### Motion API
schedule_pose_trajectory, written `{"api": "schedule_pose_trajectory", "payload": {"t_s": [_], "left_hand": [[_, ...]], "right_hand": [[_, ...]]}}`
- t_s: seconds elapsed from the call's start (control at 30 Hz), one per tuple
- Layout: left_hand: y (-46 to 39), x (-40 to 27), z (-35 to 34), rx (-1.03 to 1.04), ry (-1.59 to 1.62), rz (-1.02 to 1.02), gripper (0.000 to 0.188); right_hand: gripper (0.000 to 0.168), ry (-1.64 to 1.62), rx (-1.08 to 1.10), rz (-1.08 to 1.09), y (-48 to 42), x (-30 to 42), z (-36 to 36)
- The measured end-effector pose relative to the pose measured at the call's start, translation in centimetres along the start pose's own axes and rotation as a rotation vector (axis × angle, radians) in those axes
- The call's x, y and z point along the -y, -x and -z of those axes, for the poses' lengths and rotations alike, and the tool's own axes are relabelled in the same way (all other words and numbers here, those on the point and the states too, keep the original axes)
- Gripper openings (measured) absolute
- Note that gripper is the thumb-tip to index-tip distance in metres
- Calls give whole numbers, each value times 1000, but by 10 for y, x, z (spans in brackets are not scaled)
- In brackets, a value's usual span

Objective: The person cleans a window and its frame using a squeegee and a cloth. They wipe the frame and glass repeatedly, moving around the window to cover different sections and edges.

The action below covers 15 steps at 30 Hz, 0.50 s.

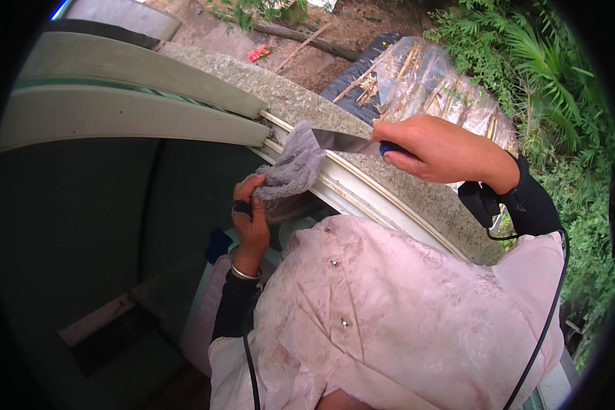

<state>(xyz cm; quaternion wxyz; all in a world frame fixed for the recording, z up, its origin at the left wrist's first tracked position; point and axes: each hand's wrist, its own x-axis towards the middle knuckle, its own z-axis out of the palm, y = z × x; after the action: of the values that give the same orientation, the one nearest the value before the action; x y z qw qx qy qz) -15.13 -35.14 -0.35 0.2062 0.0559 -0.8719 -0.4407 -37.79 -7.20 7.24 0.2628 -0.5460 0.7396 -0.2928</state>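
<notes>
My right hand [435, 148] grips the blue handle of a putty knife [346, 142], a flat metal blade that points left. Its wide end meets a grey terry cloth [297, 164], which hangs over the window's sliding track [338, 182]. The cloth's lower left end is between the thumb and fingers of my left hand [251, 215], on the inner side of the track. A dark band is on one of its fingers and a silver bangle on its wrist. How much of the blade's end lies behind the cloth cannot be told.
White sliding window sashes [148, 115] stand at the left end of the track. A rough concrete ledge [384, 179] runs outside it. Beyond lie plastic sheeting with wood strips [415, 82] and green plants [553, 87]. Black cables hang along both arms.
</notes>
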Motion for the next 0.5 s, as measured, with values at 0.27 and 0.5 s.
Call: {"api": "schedule_pose_trajectory", "payload": {"t_s": [0.27,0.5], "left_hand": [[-3,3,-13,-80,78,5,27],[-17,-8,-12,-197,54,-168,24]], "right_hand": [[21,-151,-226,20,-49,-5,-46],[18,-182,-62,9,-32,1,-52]]}}
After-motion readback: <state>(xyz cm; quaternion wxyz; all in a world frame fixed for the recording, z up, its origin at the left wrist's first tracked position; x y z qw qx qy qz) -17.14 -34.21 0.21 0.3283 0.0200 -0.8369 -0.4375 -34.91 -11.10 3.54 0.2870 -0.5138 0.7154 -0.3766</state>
